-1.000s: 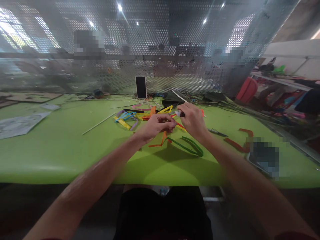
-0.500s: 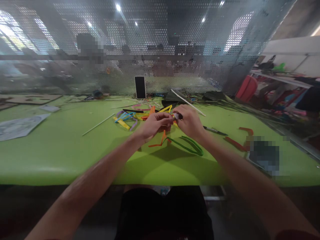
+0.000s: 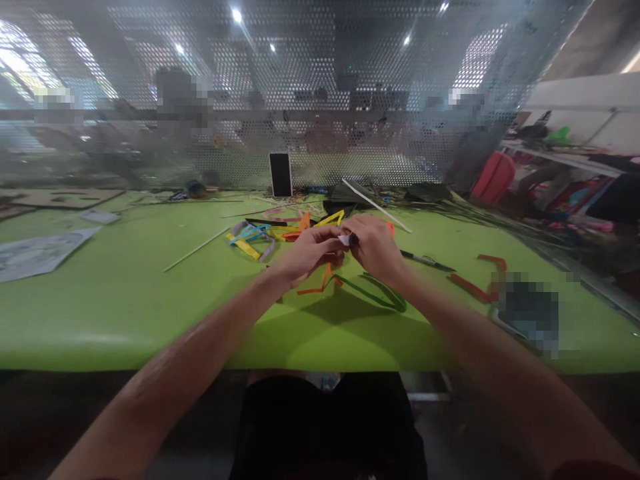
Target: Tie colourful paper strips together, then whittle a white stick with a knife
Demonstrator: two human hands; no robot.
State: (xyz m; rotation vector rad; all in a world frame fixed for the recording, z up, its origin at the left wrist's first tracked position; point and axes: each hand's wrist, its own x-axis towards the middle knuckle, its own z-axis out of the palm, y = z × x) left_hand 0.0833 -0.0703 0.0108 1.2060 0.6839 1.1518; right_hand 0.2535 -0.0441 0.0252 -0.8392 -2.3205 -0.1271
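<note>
My left hand (image 3: 313,253) has its fingers pinched together at the middle of the table, against my right hand. What it grips is hidden between the fingers. My right hand (image 3: 375,248) is closed, with a small whitish piece with a dark end (image 3: 345,239) at its fingertips. A bit of orange-red (image 3: 391,229) shows just past its knuckles. Below the hands lie an orange strip (image 3: 313,291) and a looped green strip (image 3: 370,293). Yellow, blue and purple strips (image 3: 250,240) lie left of my left hand.
A phone (image 3: 281,175) stands upright at the back, before a perforated metal screen (image 3: 310,87). A dark pointed tool (image 3: 430,261) and a red strip (image 3: 470,287) lie to the right. A thin stick (image 3: 197,249) and a printed sheet (image 3: 45,253) are leftward.
My right hand has turned and shifted slightly, now covering the yellow-orange pieces by its fingers. The whitish piece shows more plainly, and orange-red has appeared beyond the knuckles. My left hand stays nearly in place.
</note>
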